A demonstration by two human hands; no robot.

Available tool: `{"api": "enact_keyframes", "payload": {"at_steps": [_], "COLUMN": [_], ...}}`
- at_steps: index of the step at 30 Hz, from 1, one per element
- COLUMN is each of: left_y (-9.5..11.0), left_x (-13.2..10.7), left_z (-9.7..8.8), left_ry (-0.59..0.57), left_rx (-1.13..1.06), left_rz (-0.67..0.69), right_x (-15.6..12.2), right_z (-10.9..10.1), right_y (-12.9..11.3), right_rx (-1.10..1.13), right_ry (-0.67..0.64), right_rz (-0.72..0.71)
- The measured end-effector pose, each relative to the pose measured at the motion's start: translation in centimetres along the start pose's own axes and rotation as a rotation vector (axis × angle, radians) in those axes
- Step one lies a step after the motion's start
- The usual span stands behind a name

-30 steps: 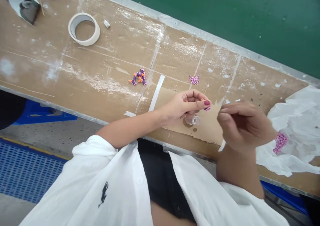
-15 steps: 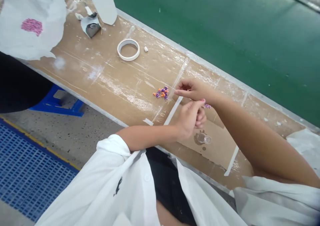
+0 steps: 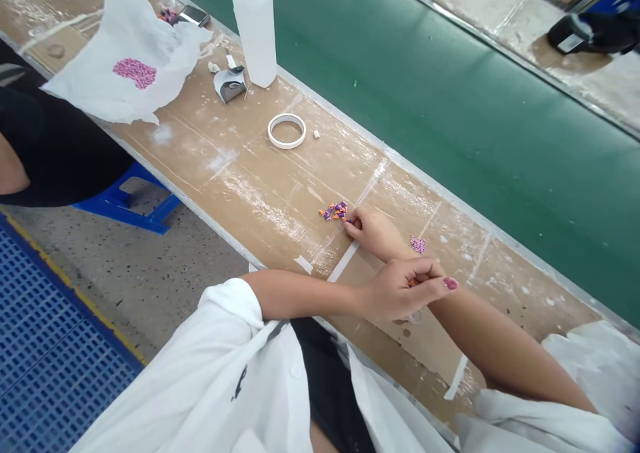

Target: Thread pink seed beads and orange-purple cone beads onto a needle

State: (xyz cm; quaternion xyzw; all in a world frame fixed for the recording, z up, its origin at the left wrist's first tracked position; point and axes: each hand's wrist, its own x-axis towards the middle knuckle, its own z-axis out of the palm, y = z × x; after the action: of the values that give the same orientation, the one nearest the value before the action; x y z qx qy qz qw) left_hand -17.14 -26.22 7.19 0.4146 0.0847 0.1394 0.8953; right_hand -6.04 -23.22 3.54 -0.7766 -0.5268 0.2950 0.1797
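My right hand [image 3: 373, 229] reaches to the edge of a small pile of purple-and-orange pieces [image 3: 334, 211] on the brown table covering. Its thumb and forefinger are pinched together at a purple piece there. My left hand [image 3: 405, 287] is over my right forearm, fingers curled closed around a small orange-and-purple piece [image 3: 413, 283], partly hidden. A pink patch shows at its thumb tip. Beyond it lies a cluster of tiny pink-purple bits [image 3: 418, 243]. A small clear dish [image 3: 415, 316], mostly covered by my left hand, sits on a taped-down cardboard sheet [image 3: 435, 346].
A white tape roll [image 3: 287, 145] lies further left, near a white bottle [image 3: 256, 39] with a blue cap. White paper [image 3: 175, 56] carries many pink pieces. A green surface [image 3: 400, 73] runs along the back. Another person sits at the left on a blue stool [image 3: 130, 199].
The view has shifted, bringing the whole bottle into sight. My right hand has reached the purple-and-orange pile, while my left hand has moved right and turned, showing an orange-and-purple piece in its fingers.
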Motion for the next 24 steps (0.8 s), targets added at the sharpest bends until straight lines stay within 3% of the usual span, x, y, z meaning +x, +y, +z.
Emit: {"api": "enact_keyframes", "payload": {"at_steps": [4,7,10,13,16,19,21,24], "left_y": [-0.3,-0.1,0.6,0.9,0.3,-0.6,-1.1,-1.8], "left_x": [0.3,0.6,1.0,1.4,1.8,1.9,1.9,1.7], "left_z": [-0.1,-0.3,-0.4,-0.6,-0.8,-0.9,-0.9,-0.9], "left_ry": [0.081,0.172,0.249,0.185,0.044,-0.021,-0.062,-0.110], "left_rx": [-0.021,-0.053,-0.056,-0.002,0.044,0.076,0.089,0.150], "left_rz": [0.003,0.023,0.007,-0.029,-0.048,-0.113,-0.157,-0.265], "right_x": [-1.6,-4.3,-7.3,-9.9,-12.0,-13.7,-14.4,-14.3], "right_z": [-3.3,-6.4,-8.4,-8.6,-7.6,-6.5,-5.9,-5.2], "right_y": [2.1,4.3,5.9,6.4,6.4,7.0,8.1,10.4], "right_rx": [0.204,0.720,0.973,1.061,1.088,1.083,0.949,0.459], "right_ry": [-0.018,-0.052,-0.117,-0.212,-0.315,-0.340,-0.244,0.175], "right_rz": [0.043,0.115,0.104,0.098,0.166,0.209,0.201,0.216]}}
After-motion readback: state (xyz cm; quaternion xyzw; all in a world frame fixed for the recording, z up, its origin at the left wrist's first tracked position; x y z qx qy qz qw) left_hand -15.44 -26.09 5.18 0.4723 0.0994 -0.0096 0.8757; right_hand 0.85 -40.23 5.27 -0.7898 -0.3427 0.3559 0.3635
